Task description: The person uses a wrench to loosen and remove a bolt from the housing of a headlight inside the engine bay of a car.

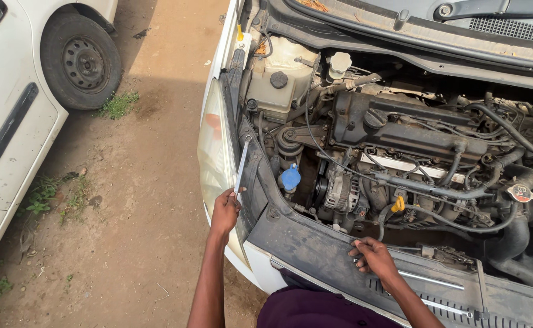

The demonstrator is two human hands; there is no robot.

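- The left hand [225,212] is clenched round the lower end of a slim, flat metal spanner [242,165], whose upper end sits at the corner of the engine bay, just inside the headlight [215,146].
- The right hand [373,256] lies released, fingers spread and pressing on the dusty black front panel [315,243]; it grasps nothing.
- What could go wrong, as I judge it: the spanner is long and thin and held only at its tip, so a slip off whatever it bears on could scrape the cloudy headlight lens or knock the knuckles against the panel edge (whether its head is seated on a fastener I cannot tell).
- A dropped tool could fall into the gap near the blue cap [290,178] and the belt pulleys, among hoses where it would be hard to reach.
- The bracing hand rests on grimy plastic, which may give little grip.
- Materials: bright polished steel for the spanner; matte, ribbed black plastic on the engine cover [400,127]; a translucent cream reservoir [278,82] with a round dark cap; rubber hoses, curved and dull; packed brown earth [145,182] below.
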